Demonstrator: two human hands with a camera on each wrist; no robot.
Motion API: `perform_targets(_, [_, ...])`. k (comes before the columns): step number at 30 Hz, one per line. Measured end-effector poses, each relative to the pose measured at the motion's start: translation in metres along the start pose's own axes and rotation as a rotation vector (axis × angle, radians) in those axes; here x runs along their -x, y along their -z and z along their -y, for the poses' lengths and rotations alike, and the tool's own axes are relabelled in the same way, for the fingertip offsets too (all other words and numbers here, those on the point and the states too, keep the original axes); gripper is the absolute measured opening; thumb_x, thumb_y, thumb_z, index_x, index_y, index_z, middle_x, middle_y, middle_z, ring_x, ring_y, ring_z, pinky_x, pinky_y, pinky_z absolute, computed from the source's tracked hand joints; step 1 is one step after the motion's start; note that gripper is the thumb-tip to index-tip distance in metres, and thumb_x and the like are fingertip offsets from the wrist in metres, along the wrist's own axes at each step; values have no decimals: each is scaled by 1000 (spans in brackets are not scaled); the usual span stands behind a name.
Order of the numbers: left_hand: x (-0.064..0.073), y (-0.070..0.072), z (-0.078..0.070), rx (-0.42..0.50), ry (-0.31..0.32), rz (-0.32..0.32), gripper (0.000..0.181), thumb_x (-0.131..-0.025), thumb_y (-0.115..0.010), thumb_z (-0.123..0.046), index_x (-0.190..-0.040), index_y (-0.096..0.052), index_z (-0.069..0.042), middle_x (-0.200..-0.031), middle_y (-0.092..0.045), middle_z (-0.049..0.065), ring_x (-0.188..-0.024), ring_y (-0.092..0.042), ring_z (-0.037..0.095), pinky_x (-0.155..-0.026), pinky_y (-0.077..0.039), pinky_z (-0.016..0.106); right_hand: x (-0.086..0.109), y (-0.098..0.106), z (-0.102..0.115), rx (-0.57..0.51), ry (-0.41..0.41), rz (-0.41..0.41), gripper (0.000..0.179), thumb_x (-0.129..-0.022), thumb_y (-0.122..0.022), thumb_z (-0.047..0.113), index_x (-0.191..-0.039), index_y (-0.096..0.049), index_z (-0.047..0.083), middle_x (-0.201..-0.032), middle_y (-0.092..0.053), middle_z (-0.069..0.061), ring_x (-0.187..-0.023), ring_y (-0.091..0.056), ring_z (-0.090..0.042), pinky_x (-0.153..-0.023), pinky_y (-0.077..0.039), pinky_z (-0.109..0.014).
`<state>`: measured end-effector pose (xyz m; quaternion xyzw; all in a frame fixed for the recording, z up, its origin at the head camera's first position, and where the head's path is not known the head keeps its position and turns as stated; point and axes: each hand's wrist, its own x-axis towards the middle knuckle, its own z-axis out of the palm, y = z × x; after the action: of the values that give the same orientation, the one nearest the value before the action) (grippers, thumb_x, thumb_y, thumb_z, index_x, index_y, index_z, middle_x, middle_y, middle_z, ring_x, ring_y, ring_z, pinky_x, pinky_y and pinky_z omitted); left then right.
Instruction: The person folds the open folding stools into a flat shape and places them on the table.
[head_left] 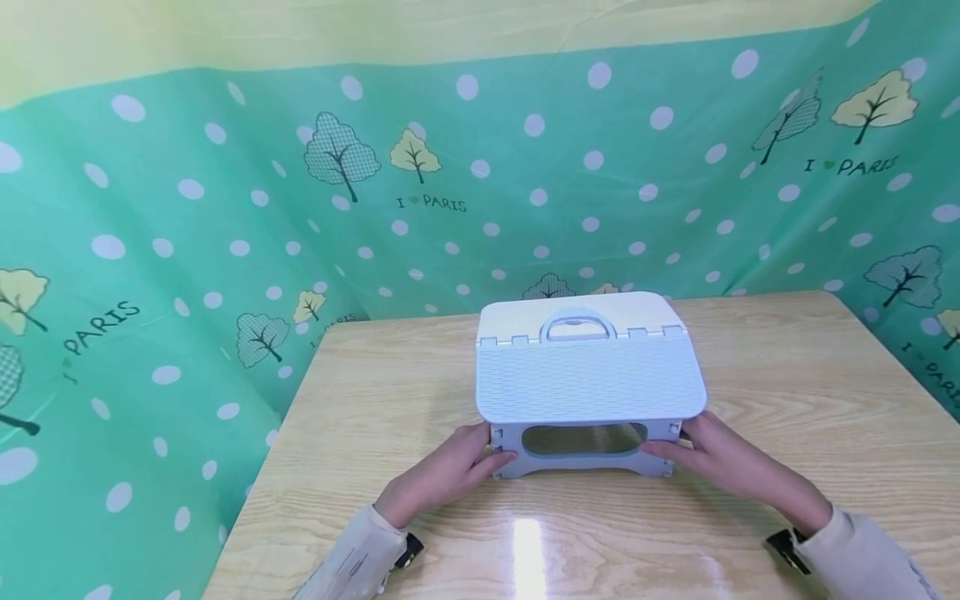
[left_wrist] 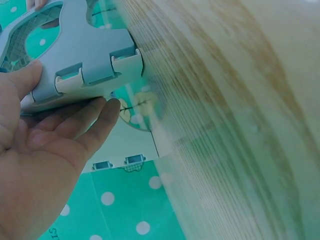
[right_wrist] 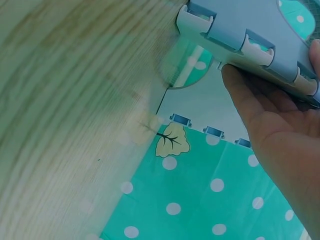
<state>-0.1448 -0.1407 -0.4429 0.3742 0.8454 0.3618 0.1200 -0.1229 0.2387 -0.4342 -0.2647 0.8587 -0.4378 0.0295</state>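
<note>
A small folding stool [head_left: 588, 379] stands on the table in the head view, its top pale blue and white with a carry handle [head_left: 577, 321] folded flat. Its front leg panel [head_left: 585, 462] has a wide oval opening. At the left front corner, my left hand [head_left: 465, 458] grips the leg, thumb on the front face and fingers along the side. My right hand [head_left: 708, 458] holds the right front corner likewise. Both wrist views show hinge tabs [left_wrist: 70, 82] joining the front and side panels [right_wrist: 250, 40]. Some fingertips are hidden behind the panels.
The wood-grain table [head_left: 382, 375] extends to both sides of the stool. A green polka-dot cloth [head_left: 420, 250] with printed trees hangs behind it and along the left and right. Light glares on the tabletop near the front.
</note>
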Motion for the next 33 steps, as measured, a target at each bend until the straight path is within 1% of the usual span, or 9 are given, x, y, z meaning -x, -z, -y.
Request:
perform_targets(5, [0, 0, -1, -4, -3, 2, 50, -107, -44, -37, -153, -30, -22, -139, -59, 6, -122, -55, 6, -100, -48, 29, 0, 0, 1, 2, -1, 1, 85, -96, -68, 23, -159, -12, 34, -161, -22, -7, -138, -27, 2, -97, -44, -17])
perform_targets(9, [0, 0, -1, 0, -11, 0, 51, -107, -44, -36, -154, -29, -23, -139, -59, 6, -122, -55, 6, -101, -48, 29, 0, 1, 1, 0, 6, 0, 84, -96, -68, 22, -159, -13, 33, -161, -22, -7, -139, -26, 3, -97, -42, -15])
perform_targets(15, [0, 0, -2, 4, 5, 3, 52, -107, -44, -38, -154, -28, -24, -140, -58, 6, -122, -55, 6, -101, -48, 30, 0, 1, 1, -8, 4, 1, 84, -96, -67, 23, -159, -13, 34, -161, -22, -8, -139, -25, 3, -98, -39, -13])
perform_targets(18, [0, 0, -2, 2, 5, 4, 52, -106, -45, -37, -154, -29, -23, -140, -57, 6, -123, -55, 6, -101, -48, 30, 1, 1, 0, -14, 0, 6, 84, -97, -67, 23, -159, -12, 34, -162, -21, -9, -140, -25, -1, -99, -39, -14])
perform_targets(22, [0, -1, -1, -8, -9, 2, 51, -107, -44, -36, -153, -30, -23, -140, -57, 5, -123, -55, 6, -100, -49, 30, 1, 0, 0, -14, -2, 10, 85, -97, -67, 23, -160, -11, 34, -162, -20, -9, -141, -28, -10, -98, -43, -18])
perform_targets(25, [0, -1, 0, -14, -14, 1, 51, -107, -44, -37, -154, -28, -23, -141, -57, 4, -122, -55, 6, -100, -49, 29, 1, 0, 1, -8, -5, 11, 85, -97, -67, 24, -160, -11, 34, -162, -20, -9, -140, -29, -13, -97, -44, -20])
perform_targets(27, [0, -1, 0, -13, -15, 2, 52, -107, -44, -37, -154, -28, -24, -141, -57, 3, -123, -55, 6, -100, -49, 29, 1, 0, 1, -5, -3, 10, 85, -97, -67, 23, -160, -10, 34, -161, -20, -9, -140, -29, -10, -97, -44, -19])
perform_targets(33, [0, 0, 0, -8, -19, 9, 51, -107, -43, -37, -154, -30, -21, -139, -58, 6, -122, -55, 6, -99, -49, 29, 1, 1, 1, -3, 10, 9, 86, -96, -68, 21, -160, -11, 32, -161, -20, -9, -138, -26, 4, -96, -43, -17])
